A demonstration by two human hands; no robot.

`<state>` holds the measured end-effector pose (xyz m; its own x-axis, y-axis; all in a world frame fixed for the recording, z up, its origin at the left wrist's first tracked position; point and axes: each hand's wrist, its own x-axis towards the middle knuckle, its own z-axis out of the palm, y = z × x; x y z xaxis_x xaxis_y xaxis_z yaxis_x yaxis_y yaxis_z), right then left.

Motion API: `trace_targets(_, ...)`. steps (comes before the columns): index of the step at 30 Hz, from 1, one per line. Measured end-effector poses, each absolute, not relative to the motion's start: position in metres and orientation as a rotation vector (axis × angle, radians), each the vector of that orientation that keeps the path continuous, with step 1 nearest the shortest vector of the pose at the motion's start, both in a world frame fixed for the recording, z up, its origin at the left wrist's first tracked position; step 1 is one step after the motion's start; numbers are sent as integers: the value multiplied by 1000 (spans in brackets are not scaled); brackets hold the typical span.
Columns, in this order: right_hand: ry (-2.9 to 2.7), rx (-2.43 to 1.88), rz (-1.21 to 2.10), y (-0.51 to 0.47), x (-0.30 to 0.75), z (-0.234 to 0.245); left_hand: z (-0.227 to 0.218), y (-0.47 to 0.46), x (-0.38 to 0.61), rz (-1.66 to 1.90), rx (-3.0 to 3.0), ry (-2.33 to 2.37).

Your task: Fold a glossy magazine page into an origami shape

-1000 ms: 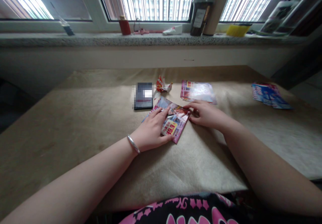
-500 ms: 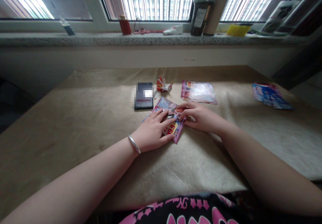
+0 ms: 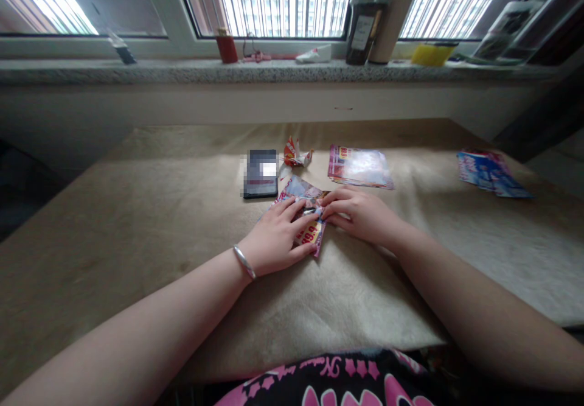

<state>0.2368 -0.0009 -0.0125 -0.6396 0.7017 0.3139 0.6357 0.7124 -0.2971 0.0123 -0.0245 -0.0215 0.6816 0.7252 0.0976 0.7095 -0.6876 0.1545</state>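
Observation:
A printed paper sheet [image 3: 309, 234], pink, blue and yellow with red price digits, lies turned at an angle on the table in front of me. My left hand [image 3: 279, 235], a silver bangle [image 3: 244, 262] at its wrist, rests flat across the sheet with fingers spread. At the sheet's right edge, my right hand [image 3: 353, 213] has its fingertips closed together on the paper. Just beyond the sheet stand a folded paper crane [image 3: 297, 154], orange and white, and a dark phone [image 3: 260, 184] on the left. Parts of the sheet are hidden under my fingers.
A stack of printed sheets [image 3: 360, 167] lies behind my right hand. Farther right are several blue printed papers [image 3: 490, 173]. On the stone windowsill [image 3: 283, 72] stand a red container [image 3: 226, 48], a dark lidded jar [image 3: 364, 31] and a yellow item [image 3: 432, 54].
My right hand has moved slightly left and its fingers have drawn together at the sheet's right edge. That edge now sits farther left, folded inward. My left hand stays in place.

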Motion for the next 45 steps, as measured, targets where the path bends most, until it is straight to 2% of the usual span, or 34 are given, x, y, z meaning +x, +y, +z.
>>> trace_targets(10,-2397,-1002,245,3,234,-18,-22,-25,12,241,2776,1191)
trace_targets(14,-2310,-1144,177,4,236,-21,-22,-24,12,233,2793,1202)
trace_targets(20,-2184,-1289,358,8,236,-26,-23,-24,13,250,2794,1217)
trace_targets(27,-2155,-1497,302,8,236,-21,-24,-23,12,235,2775,1201)
trace_targets(33,-2113,-1320,533,11,235,-26,-23,-24,11,205,2778,1186)
trace_targets(41,-2132,-1313,238,5,229,-20,-21,-24,12,196,2762,1181)
trace_targets(45,-2091,-1288,221,0,226,-16,-21,-24,14,193,2740,1205)
